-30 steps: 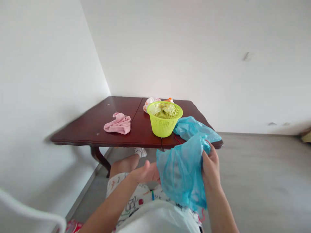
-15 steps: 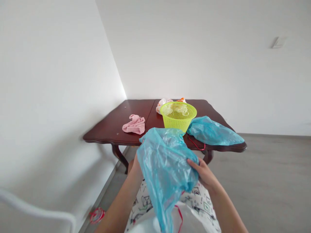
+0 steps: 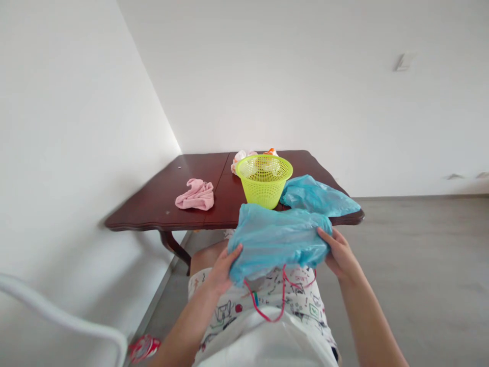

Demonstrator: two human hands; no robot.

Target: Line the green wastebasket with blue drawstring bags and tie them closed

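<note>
Between my two hands a blue plastic bag (image 3: 280,237) is stretched out sideways above my lap. My left hand (image 3: 223,267) grips its left end, thumb on top. At the right end my right hand (image 3: 340,252) pinches the bag with the fingers behind it. A red drawstring (image 3: 269,318) hangs in loops from the bag's lower edge. Just beyond stands a yellow-green perforated basket (image 3: 263,191) near the table's front edge. A second blue plastic bag (image 3: 319,196) lies to the basket's right.
A crumpled pink cloth (image 3: 195,194) lies on the left part of the dark wooden table (image 3: 153,199). White and orange plastic bags (image 3: 239,159) sit behind the basket. On the floor at lower left is a red and white item (image 3: 144,347), near a white curved bar (image 3: 64,318).
The held bag went from hanging down loosely to being spread wide between my hands. My left hand came into view at its left end. The view shifted slightly right.
</note>
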